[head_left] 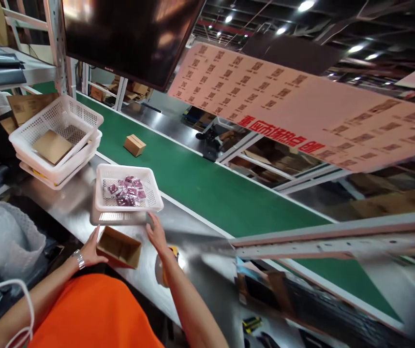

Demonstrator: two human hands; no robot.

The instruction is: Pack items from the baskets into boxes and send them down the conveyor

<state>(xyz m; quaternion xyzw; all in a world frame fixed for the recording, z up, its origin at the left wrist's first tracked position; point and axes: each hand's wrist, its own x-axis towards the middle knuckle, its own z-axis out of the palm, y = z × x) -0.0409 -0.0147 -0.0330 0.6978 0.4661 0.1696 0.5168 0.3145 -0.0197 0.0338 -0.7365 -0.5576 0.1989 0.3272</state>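
One open-topped cardboard box (pixel 119 247), on steel bench (pixel 216 290), directly betw. L hand (pixel 91 250) & R hand (pixel 157 236); long axis approx. L–R, R end angled slightly twd. wearer. L hand: nearer to box, at its L end, fingers & thumb spread against it; firmness of hold can't be told. R hand: fingers extended, nothing gripped, just beside near R corner of white perforated basket (pixel 125 209); actual contact unclear. Basket: beyond box, long side facing wearer, R hand nearer; contents, purple packets in clear wrap (pixel 129 191), qty. uncounted. Also: yellow item (pixel 174 251), part hidden by R forearm; stacked white baskets (pixel 29 155), far L; small closed carton (pixel 134 145) on green conveyor belt (pixel 193 188), past basket.
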